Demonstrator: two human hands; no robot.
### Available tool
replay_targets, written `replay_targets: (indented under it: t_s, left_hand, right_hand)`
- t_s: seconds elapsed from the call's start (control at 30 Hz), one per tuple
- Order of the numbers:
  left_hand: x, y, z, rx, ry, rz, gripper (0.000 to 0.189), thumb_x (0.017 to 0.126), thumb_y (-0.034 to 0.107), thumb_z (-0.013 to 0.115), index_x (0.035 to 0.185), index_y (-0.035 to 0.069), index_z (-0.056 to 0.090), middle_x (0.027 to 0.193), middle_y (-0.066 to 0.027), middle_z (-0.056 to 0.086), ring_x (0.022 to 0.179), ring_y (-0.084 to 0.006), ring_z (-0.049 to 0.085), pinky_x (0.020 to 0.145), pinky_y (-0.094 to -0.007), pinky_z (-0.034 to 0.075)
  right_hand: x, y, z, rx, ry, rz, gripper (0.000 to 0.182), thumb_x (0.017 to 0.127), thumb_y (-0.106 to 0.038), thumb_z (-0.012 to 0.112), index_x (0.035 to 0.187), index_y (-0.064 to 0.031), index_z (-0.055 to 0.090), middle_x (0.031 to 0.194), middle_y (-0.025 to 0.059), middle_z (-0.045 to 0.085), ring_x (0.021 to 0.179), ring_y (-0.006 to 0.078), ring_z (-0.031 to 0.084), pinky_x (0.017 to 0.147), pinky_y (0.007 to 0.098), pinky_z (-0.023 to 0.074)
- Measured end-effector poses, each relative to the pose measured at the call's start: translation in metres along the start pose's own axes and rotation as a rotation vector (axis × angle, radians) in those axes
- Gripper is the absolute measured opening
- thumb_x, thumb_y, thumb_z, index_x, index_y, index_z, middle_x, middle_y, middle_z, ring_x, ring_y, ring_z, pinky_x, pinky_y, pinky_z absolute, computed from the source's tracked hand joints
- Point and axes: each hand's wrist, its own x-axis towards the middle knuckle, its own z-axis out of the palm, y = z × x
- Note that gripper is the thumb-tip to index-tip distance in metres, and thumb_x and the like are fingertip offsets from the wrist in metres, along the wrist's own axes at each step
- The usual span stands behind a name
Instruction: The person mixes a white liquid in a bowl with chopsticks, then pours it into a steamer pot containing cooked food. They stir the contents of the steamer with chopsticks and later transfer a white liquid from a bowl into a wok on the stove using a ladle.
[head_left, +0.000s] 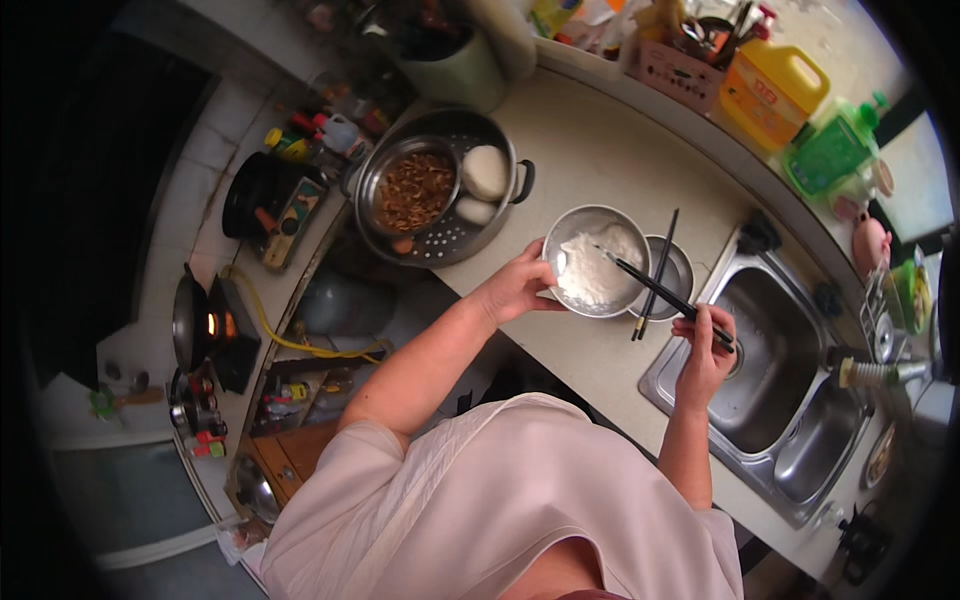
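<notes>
My left hand (525, 281) grips the near left rim of a metal bowl (553, 241). A white, doughy or floury mixture (600, 262) lies inside it. With my right hand (705, 345) I hold dark chopsticks (660, 291), their tips down in the mixture. Partly hidden under and behind that bowl is a second, shallower metal bowl (677, 274). Another pair of dark chopsticks (661, 277) with light ends rests across this second bowl.
A perforated metal steamer (442, 247) holds a bowl of brown chopped food (416, 191) and white rounded pieces (485, 172). To the right is a double steel sink (765, 337). Bottles, including a yellow jug (772, 94), line the ledge. A pan (190, 319) sits near a flame at left.
</notes>
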Motion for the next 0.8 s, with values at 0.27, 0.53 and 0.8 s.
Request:
replay_targets:
  t_s: [0.27,0.53,0.8]
  left_hand:
    - [-0.114,-0.041,-0.07,-0.145,0.025,0.188,0.078,0.071,0.007,0.056,0.144,0.019,0.032,0.124,-0.005,0.047,0.112,-0.0219,0.052,0.088,-0.0459,0.053]
    - [-0.318,-0.083,-0.196,-0.312,0.252,0.521,0.071,0.075,0.013,0.057,0.142,0.016,0.034,0.129,-0.0075,0.05,0.112,-0.0238,0.056,0.087,-0.0456,0.055]
    - [-0.524,-0.146,-0.285,-0.515,0.715,0.719,0.07,0.078,0.018,0.062,0.142,0.015,0.032,0.128,-0.008,0.049,0.113,-0.0232,0.054,0.083,-0.0471,0.056]
  right_hand:
    - [-0.048,-0.041,0.086,-0.245,-0.487,-0.241,0.033,0.103,-0.024,0.042,0.094,0.003,0.057,0.091,0.0108,0.058,0.062,0.015,0.062,0.059,0.0253,0.0485]
    - [-0.167,-0.04,0.272,-0.102,-0.929,-0.277,0.02,0.098,-0.013,0.052,0.094,0.0049,0.06,0.088,0.0116,0.062,0.062,0.0167,0.065,0.06,0.0262,0.0542]
    - [-0.368,-0.011,0.449,-0.161,-1.285,0.206,0.031,0.097,-0.027,0.056,0.091,0.0029,0.061,0.078,0.0115,0.064,0.059,0.0172,0.066,0.052,0.0258,0.0522]
